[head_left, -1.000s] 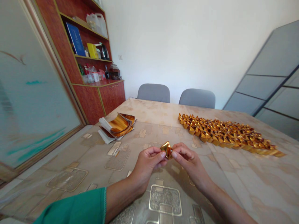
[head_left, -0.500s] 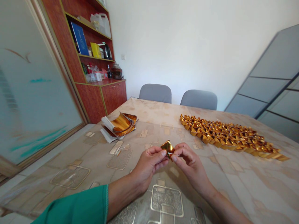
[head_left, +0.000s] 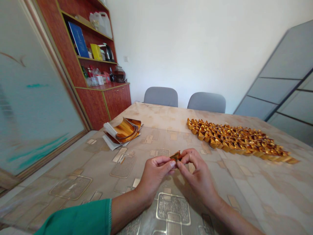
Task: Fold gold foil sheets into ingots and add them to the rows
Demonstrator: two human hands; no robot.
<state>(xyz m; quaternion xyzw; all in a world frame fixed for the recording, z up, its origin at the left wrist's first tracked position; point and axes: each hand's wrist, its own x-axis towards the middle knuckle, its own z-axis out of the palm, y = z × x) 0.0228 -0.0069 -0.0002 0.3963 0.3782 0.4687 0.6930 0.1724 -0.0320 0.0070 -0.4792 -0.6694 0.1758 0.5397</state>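
Note:
A small piece of folded gold foil paper (head_left: 175, 156) is held between my two hands, above the near middle of the table. My left hand (head_left: 156, 171) pinches its left side with thumb and fingers. On the other side, my right hand (head_left: 195, 166) grips the right end between thumb and fingertips. The fingers cover much of the piece. To the left lies a stack of curled gold foil sheets (head_left: 126, 129) with white backing. Rows of folded gold foil pieces (head_left: 234, 138) stand packed together on the right.
A patterned cover lies over the table (head_left: 156, 114). Two grey chairs (head_left: 160, 97) (head_left: 206, 102) stand at its far edge, against the white wall. A red-brown cabinet (head_left: 102, 101) with filled shelves is at the back left, beside a frosted glass door (head_left: 36, 107).
The foil piece has turned and now looks flatter and narrower, its pointed top no longer standing up. Both hands stay pinched on it. The whole view has shifted slightly.

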